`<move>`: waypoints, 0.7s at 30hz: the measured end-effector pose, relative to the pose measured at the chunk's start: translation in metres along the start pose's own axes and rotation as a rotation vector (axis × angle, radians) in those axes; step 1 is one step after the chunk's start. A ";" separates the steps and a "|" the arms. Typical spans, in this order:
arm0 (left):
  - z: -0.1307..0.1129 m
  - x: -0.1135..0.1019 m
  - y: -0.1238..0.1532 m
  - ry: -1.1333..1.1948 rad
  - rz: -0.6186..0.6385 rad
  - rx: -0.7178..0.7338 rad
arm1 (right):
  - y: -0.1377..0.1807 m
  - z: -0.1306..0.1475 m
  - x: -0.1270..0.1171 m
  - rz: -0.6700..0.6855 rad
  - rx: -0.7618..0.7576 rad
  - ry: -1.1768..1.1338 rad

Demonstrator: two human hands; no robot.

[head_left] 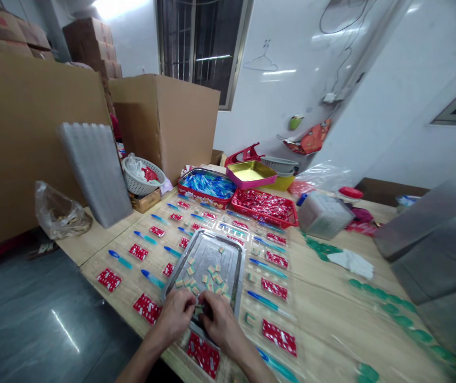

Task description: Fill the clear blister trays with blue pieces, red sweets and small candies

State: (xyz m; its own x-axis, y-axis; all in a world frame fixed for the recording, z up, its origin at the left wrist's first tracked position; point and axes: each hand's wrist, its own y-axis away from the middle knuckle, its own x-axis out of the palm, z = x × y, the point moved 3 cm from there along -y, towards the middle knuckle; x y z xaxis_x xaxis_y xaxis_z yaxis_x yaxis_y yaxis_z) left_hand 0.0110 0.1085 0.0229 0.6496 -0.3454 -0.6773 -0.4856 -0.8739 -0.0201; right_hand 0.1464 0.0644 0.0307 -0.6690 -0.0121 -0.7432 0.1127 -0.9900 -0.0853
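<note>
A metal tray (207, 250) lies on the table with several small green-and-cream blocks (214, 274) scattered in it. Over its near end, my left hand (177, 310) is closed, thumb and fingers pinched together. Right beside it, my right hand (218, 319) is also closed, its fingertips bent down towards the tray. Something small and dark green seems to sit between the hands, but my fingers hide most of it. Around the tray are rows of clear plastic blisters, holding red patterned packets (274, 289) and blue pen-shaped pieces (266, 302); some on the right also hold a block (250, 319).
At the back stand a bin of blue pieces (207, 185), a red basket of red packets (265, 207) and a pink-and-gold tin (251, 174). Stacked clear plastic trays (96, 175) lean at the left. Green pieces (403, 321) lie along the right side.
</note>
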 end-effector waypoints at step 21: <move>-0.009 -0.004 0.001 -0.024 0.033 0.049 | 0.001 0.000 -0.002 0.017 0.065 -0.069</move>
State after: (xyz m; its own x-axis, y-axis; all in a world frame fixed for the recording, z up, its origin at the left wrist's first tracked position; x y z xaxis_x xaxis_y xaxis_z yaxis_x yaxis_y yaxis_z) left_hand 0.0136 0.1056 0.0322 0.6191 -0.3652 -0.6953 -0.5352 -0.8441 -0.0332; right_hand 0.1476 0.0638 0.0325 -0.7167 -0.0365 -0.6964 0.0780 -0.9966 -0.0281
